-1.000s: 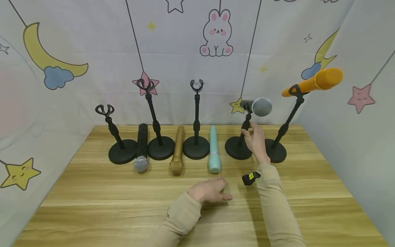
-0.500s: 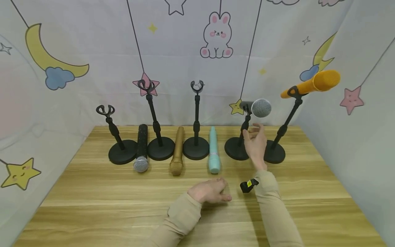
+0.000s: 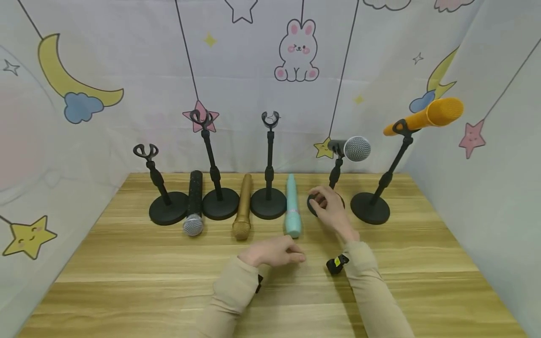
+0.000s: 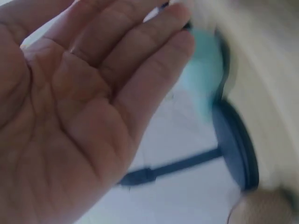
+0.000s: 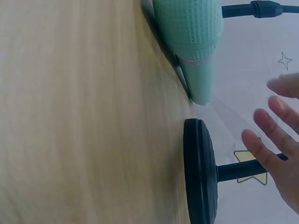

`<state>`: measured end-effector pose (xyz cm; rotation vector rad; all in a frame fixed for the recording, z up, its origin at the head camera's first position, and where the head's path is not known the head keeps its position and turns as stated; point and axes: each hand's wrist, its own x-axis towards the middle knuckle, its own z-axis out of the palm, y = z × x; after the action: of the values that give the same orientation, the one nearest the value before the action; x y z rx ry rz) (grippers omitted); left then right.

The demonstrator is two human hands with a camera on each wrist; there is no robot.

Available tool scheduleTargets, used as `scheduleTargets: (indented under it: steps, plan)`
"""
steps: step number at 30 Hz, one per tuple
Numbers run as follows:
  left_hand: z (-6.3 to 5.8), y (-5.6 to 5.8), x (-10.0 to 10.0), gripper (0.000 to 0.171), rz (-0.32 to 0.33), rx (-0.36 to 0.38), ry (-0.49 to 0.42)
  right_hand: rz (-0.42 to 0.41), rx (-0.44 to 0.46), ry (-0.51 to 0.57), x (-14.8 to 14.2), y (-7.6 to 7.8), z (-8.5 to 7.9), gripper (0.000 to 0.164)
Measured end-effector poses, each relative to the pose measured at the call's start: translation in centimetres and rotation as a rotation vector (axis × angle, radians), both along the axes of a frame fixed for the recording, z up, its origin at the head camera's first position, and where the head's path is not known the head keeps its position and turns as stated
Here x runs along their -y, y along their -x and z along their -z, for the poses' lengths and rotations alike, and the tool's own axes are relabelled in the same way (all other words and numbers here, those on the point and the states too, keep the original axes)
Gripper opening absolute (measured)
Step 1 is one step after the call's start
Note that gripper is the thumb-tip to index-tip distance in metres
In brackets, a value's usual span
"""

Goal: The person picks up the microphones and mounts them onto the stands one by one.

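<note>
My right hand (image 3: 331, 211) is empty, fingers loosely bent, over the base of the stand (image 3: 334, 176) that holds a black microphone with a silver head (image 3: 357, 149). A mint-green microphone (image 3: 292, 209) lies on the table just left of this hand; the right wrist view shows a gap between the fingertips (image 5: 252, 140) and the mint microphone (image 5: 189, 37). Low over the table, in front of the mint microphone's head, is my left hand (image 3: 272, 251), also holding nothing. Its palm and extended fingers (image 4: 154, 70) fill much of the left wrist view.
A gold microphone (image 3: 242, 211) and a black glittery microphone (image 3: 195, 202) lie between stands with bare clips: a short stand (image 3: 156, 176), a tall stand (image 3: 213, 173) and a middle stand (image 3: 269, 171). At far right, another stand (image 3: 385, 179) bears an orange microphone (image 3: 431, 114). A printed cloth hangs behind.
My right hand has let go of the silver-headed microphone's stand and moved left and toward me, nearing the mint microphone. My left hand has shifted slightly left and away from me.
</note>
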<state>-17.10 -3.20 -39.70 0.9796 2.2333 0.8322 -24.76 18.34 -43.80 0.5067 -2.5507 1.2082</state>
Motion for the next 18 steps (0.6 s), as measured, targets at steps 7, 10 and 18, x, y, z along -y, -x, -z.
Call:
scheduleTargets:
  steps: [7,10,18]
  plan:
    - [-1.6,0.9,3.9,0.031,-0.097,-0.066,-0.119,-0.169,-0.095,-0.228,0.9,0.3,0.7,0.028]
    - [-2.2,1.0,5.4,0.029,-0.165,-0.122,-0.214,-0.203,-0.128,-0.279,1.4,0.5,0.7,0.029]
    - [-2.8,1.1,7.5,0.033,-0.475,-0.347,-0.476,-0.21,-0.069,-0.417,2.2,0.9,0.6,0.027]
